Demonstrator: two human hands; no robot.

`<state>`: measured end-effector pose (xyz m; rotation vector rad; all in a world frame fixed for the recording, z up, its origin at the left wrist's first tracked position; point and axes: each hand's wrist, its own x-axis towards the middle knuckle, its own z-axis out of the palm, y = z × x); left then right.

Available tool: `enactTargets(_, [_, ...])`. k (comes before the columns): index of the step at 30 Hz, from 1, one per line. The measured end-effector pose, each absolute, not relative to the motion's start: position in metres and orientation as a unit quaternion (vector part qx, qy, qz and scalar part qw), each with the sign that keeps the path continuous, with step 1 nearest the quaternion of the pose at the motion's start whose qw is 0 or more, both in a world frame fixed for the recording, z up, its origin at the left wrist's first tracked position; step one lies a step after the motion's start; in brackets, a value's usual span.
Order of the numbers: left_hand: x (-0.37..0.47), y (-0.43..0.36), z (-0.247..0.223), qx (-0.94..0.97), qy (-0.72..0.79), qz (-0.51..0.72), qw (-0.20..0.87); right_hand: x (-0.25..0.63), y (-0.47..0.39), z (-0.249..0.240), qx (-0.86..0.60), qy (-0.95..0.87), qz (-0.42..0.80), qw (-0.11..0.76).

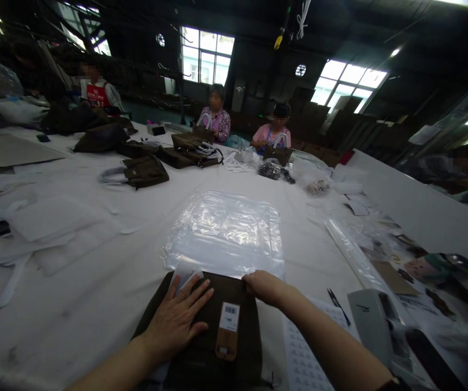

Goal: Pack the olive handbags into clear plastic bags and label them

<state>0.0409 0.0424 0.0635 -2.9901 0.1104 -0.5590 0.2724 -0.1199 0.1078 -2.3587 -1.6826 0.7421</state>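
A dark olive bag (238,293) lies flat on the white table in front of me. My left hand (179,315) rests on it with fingers spread, over part of a white paper sheet (187,271) at the bag's upper left edge. At the upper right edge, my right hand (262,285) has its fingers closed on the bag's rim. A tag with a barcode label (229,317) lies on the bag between my hands. Just beyond the bag is a stack of clear plastic bags (226,231).
More olive bags (146,171) lie across the table, where several people sit. White paper sheets (50,217) are spread at left. To the right are thread snips (339,305), a printed label sheet (305,353), a grey device (370,320) and a low white partition (413,201).
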Motion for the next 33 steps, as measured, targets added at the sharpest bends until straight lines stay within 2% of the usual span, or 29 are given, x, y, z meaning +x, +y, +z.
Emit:
enactTargets(3, [0.04,0.043,0.066,-0.982,0.038,-0.182,0.045,0.277,-0.121,0.109,-0.778,-0.572,0.244,0.092])
enactTargets(8, [0.042,0.038,0.077,-0.981,0.031,-0.192,0.023,0.284,-0.136,0.101,-0.766,-0.557,0.257,0.194])
enactTargets(10, [0.052,0.031,0.088,-0.976,0.012,-0.217,-0.01,0.28,-0.146,0.091,-0.775,-0.519,0.259,0.251])
enactTargets(12, [0.072,0.023,0.1,-0.972,0.017,-0.227,-0.056,0.271,-0.156,0.08,-0.769,-0.458,0.285,0.343])
enactTargets(15, [0.117,0.009,0.114,-0.981,0.07,-0.136,-0.118,0.254,-0.165,0.062,-0.726,-0.349,0.33,0.492])
enactTargets(19, [0.174,-0.002,0.114,-0.987,0.095,0.025,-0.126,0.242,-0.167,0.049,-0.685,-0.273,0.323,0.593])
enactTargets(25, [0.198,-0.005,0.103,-0.981,0.148,0.082,-0.095,0.241,-0.167,0.04,-0.674,-0.25,0.307,0.624])
enactTargets(33, [0.184,-0.007,0.093,-0.988,0.094,0.028,-0.12,0.229,-0.166,0.033,-0.695,-0.195,0.254,0.644])
